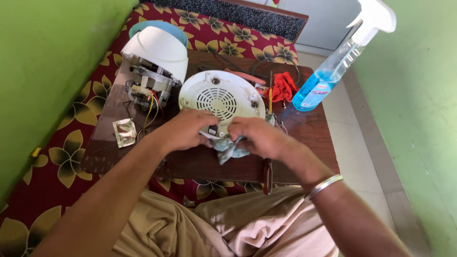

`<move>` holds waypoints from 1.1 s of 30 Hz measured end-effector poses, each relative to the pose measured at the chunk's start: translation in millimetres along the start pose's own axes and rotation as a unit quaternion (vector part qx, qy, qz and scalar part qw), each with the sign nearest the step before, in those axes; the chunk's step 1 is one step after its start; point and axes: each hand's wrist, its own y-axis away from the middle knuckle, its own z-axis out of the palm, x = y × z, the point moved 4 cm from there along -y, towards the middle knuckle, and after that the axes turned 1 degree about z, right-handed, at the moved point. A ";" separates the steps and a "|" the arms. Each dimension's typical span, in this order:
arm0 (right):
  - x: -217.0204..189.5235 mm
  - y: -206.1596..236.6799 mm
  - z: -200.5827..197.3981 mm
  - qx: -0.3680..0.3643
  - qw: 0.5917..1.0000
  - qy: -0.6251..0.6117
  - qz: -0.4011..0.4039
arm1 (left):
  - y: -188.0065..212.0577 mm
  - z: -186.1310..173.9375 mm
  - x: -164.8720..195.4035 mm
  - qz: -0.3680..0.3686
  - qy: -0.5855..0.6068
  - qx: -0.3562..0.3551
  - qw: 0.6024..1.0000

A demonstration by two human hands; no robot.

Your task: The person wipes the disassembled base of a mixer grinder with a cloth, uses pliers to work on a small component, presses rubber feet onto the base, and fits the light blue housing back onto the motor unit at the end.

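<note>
Head view, looking down over the lap: at 9 o'clock on the dark wooden board lies a small square foil sachet, greenish-silver and crinkled. Above it at 11 o'clock sits the bared motor with its white dome housing, red and yellow wires trailing loose. The left hand has its fingers curled down onto the near edge of the round white vented base plate, pinching a pale scrap there. The right hand is closed round a crumpled blue-grey cloth, touching the plate's near rim at 6 o'clock. Further right, a red rag and a yellow-handled screwdriver lie at 1 o'clock, then a clear spray bottle of blue liquid with a white trigger and a red-and-white label at 2 o'clock. To my eye, a hard wipe could slide the plate into those wires, and the bottle looks easy to topple.
</note>
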 end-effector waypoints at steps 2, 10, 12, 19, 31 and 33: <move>8.2 5.3 -8.1 -0.031 0.999 -0.015 0.005 | -1.3 -0.2 0.3 -0.005 0.001 -0.006 1.000; 25.7 16.9 -25.2 -0.017 0.997 -0.031 0.076 | -1.2 -0.9 3.7 -0.006 0.000 -0.002 1.000; 25.1 15.8 -22.0 -0.003 0.994 -0.044 0.100 | -0.2 -1.9 5.1 -0.003 0.010 0.004 1.000; 7.5 9.6 -11.2 0.030 0.997 -0.009 0.067 | -1.2 -5.2 9.3 0.007 0.008 0.005 1.000; -12.6 -12.3 15.7 0.117 0.989 0.036 0.082 | 1.6 0.2 5.0 0.045 -0.016 0.053 0.997; -17.4 -17.8 22.6 0.144 0.982 0.042 0.112 | 1.5 2.1 3.4 0.040 -0.023 0.046 0.998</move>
